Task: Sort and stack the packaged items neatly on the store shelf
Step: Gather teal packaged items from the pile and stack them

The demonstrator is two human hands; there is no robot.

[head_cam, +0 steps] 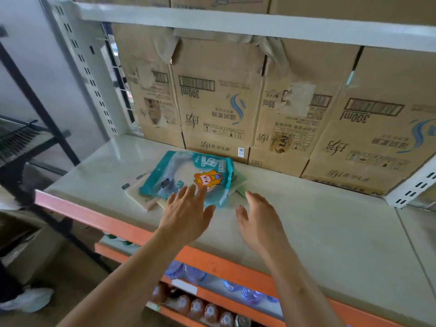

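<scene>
A teal packet (186,172) with a cartoon figure lies flat on top of a small pile of packaged items on the beige shelf (330,223). Paler flat packets (144,199) stick out from under it at the left and front, and a green one (240,185) at the right. My left hand (186,211) is spread open, its fingertips at the teal packet's front edge. My right hand (259,220) hovers open just right of the pile, fingers straight, holding nothing.
Cardboard boxes (217,105) stand in a row along the back of the shelf. An orange rail (226,265) edges the shelf front. Bottles (200,308) fill the shelves below. A black metal rack (35,128) stands to the left. An upper shelf (236,24) hangs overhead.
</scene>
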